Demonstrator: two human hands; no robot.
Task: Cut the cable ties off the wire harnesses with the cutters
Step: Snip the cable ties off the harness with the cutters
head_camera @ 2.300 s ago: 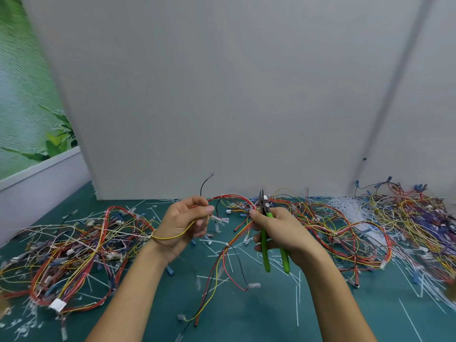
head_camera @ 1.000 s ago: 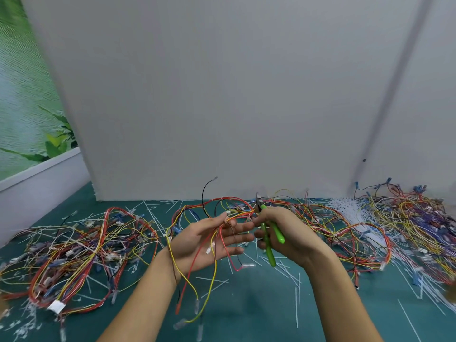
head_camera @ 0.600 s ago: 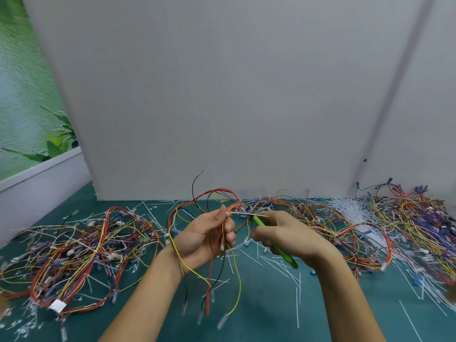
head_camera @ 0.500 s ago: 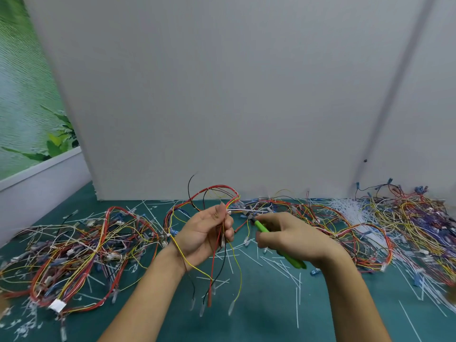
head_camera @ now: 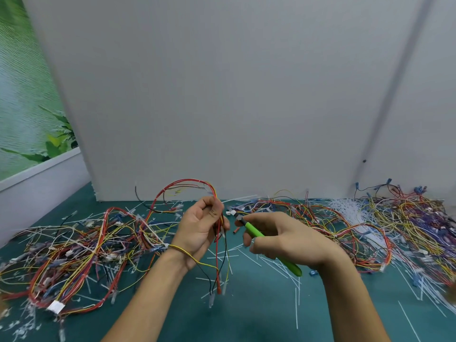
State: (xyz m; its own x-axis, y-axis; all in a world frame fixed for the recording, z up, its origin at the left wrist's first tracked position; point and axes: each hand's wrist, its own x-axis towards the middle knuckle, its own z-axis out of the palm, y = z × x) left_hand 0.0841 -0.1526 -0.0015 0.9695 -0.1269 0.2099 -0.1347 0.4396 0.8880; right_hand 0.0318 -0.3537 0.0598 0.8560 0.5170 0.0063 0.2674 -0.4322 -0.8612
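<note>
Left hand [head_camera: 199, 230] raised, fingers curled — right hand [head_camera: 283, 240] clenched, knuckles up.

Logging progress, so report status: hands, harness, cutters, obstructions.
Left hand grips lifted wire harness. Right hand holds green cutters, tip beside the wires. Cut ties and other harnesses litter the mat, none blocking.

Your cutters [head_camera: 255, 231] have bright green handles; your wires [head_camera: 217, 265] are red, yellow and black, over a teal mat [head_camera: 249, 317]

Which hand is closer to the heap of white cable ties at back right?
Right. The right hand lies just left of the heap; the left hand is farther left.
</note>
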